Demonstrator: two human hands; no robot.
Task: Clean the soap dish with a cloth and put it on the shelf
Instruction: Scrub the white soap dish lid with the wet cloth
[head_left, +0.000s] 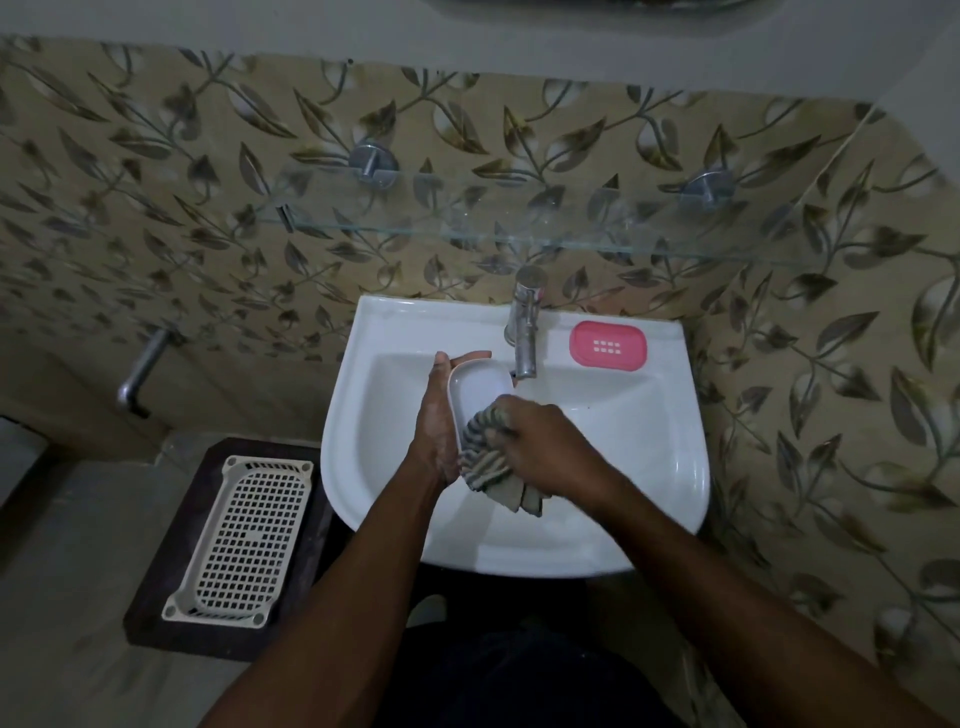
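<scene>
The light is dim, flat and greyish; only the white sink (639, 447) at centre looks bright, with a soft sheen towards 3 o'clock. Deep shadow fills 6 o'clock. Wide-angle distortion bends the wall tiles (156, 208) at 9 and 3 o'clock, and the cloth (483, 457) looks slightly blurred.

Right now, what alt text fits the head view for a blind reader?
Over a white sink, the left hand holds a white soap dish while the right hand presses a striped cloth into it. A glass shelf hangs above.
</scene>
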